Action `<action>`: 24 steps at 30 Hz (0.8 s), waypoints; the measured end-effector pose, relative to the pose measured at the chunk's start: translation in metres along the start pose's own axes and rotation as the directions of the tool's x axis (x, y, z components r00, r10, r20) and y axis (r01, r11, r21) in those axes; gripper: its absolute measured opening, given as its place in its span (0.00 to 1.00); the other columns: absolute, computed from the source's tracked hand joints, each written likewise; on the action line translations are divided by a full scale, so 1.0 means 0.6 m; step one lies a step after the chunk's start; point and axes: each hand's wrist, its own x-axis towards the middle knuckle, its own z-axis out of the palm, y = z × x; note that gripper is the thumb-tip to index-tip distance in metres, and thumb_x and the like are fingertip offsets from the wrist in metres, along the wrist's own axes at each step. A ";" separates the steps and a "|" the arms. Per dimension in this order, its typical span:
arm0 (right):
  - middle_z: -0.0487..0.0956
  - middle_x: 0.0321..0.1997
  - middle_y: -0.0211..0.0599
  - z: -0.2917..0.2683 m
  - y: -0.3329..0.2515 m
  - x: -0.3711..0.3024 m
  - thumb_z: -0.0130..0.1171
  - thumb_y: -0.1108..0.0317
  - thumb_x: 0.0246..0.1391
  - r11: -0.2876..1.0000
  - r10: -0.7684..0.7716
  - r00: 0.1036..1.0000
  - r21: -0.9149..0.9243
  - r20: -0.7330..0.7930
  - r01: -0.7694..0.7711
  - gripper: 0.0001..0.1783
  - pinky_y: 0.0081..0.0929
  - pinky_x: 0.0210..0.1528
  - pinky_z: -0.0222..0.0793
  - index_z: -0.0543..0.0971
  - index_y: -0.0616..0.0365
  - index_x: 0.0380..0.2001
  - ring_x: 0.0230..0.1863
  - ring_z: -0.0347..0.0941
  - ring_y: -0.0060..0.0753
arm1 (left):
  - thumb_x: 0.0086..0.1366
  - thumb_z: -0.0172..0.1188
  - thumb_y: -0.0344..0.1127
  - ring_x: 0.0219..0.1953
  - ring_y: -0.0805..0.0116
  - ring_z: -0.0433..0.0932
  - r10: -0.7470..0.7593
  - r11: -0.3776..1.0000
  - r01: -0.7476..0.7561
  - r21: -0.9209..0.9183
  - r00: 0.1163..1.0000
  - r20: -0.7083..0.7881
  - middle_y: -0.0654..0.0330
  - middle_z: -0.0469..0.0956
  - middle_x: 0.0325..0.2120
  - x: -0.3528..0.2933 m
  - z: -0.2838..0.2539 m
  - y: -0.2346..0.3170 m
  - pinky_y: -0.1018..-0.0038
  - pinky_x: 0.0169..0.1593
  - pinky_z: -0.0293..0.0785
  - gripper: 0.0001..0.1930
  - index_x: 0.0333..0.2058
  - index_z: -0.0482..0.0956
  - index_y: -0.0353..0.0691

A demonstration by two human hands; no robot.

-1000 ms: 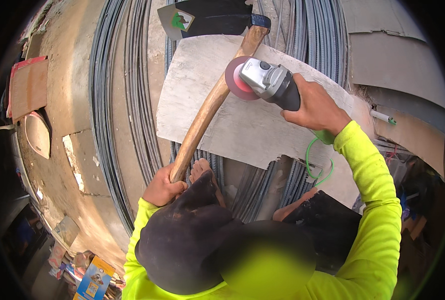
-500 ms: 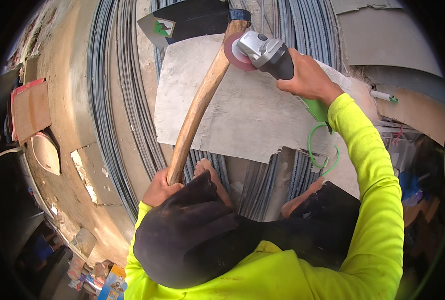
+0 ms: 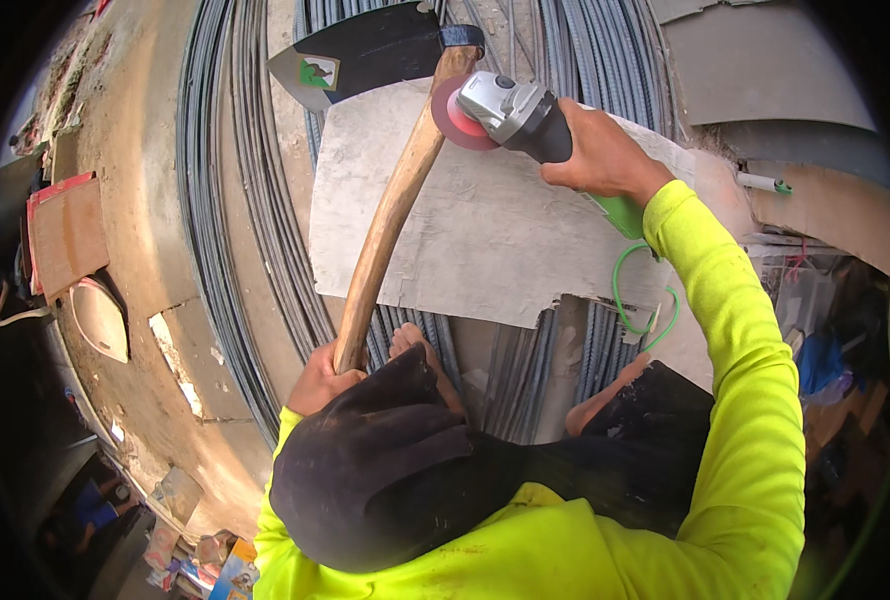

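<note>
My left hand (image 3: 323,380) is wrapped round the lower end of a hoe's curved wooden handle (image 3: 390,215), beside my knee. At the handle's far end a black metal hoe blade (image 3: 380,58) with a green and white sticker points left, joined by a dark collar (image 3: 462,37). My right hand (image 3: 610,155) grips an angle grinder (image 3: 525,118), grey and black with a green rear body. Its reddish disc (image 3: 455,118) lies against or very close to the handle just below the collar; exact contact cannot be made out. A green cord (image 3: 617,285) trails from the grinder.
Beneath the hoe lies a pale worn board (image 3: 495,235) across bundles of steel rebar (image 3: 220,200). My bare feet (image 3: 405,340) are by its near edge. Grey sheets (image 3: 765,65) rest at far right. Cardboard (image 3: 68,230) and a pale scoop-shaped piece (image 3: 98,318) are at left.
The grinder and my right hand have shifted slightly left and nearer along the handle. The hoe's head has swung a little left and nearer. My left hand keeps its hold.
</note>
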 end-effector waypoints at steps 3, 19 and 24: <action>0.80 0.32 0.62 0.018 -0.036 -0.047 0.68 0.60 0.39 0.996 -0.087 0.984 -0.004 0.155 0.088 0.31 0.49 0.43 0.74 0.71 0.67 0.44 0.36 0.79 0.65 | 0.56 0.62 0.26 0.31 0.77 0.70 0.014 0.999 -0.015 -0.030 1.000 -0.010 0.67 0.72 0.28 -0.003 0.004 0.003 0.75 0.35 0.69 0.09 0.36 0.74 0.36; 0.80 0.32 0.63 0.083 -0.096 -0.096 0.70 0.60 0.41 0.972 -0.233 0.964 0.066 0.126 0.226 0.30 0.52 0.42 0.75 0.69 0.67 0.43 0.36 0.79 0.67 | 0.57 0.60 0.27 0.27 0.79 0.71 0.000 0.990 0.009 -0.141 0.998 0.060 0.67 0.73 0.26 -0.008 -0.001 0.021 0.78 0.31 0.67 0.08 0.36 0.74 0.37; 0.81 0.32 0.58 0.026 -0.016 -0.023 0.70 0.58 0.40 0.994 0.013 0.993 0.109 -0.114 -0.001 0.33 0.41 0.41 0.75 0.72 0.71 0.45 0.34 0.80 0.56 | 0.57 0.60 0.28 0.26 0.79 0.71 0.005 0.987 0.008 -0.160 0.996 0.086 0.66 0.74 0.26 -0.004 -0.006 0.013 0.78 0.31 0.67 0.09 0.37 0.73 0.36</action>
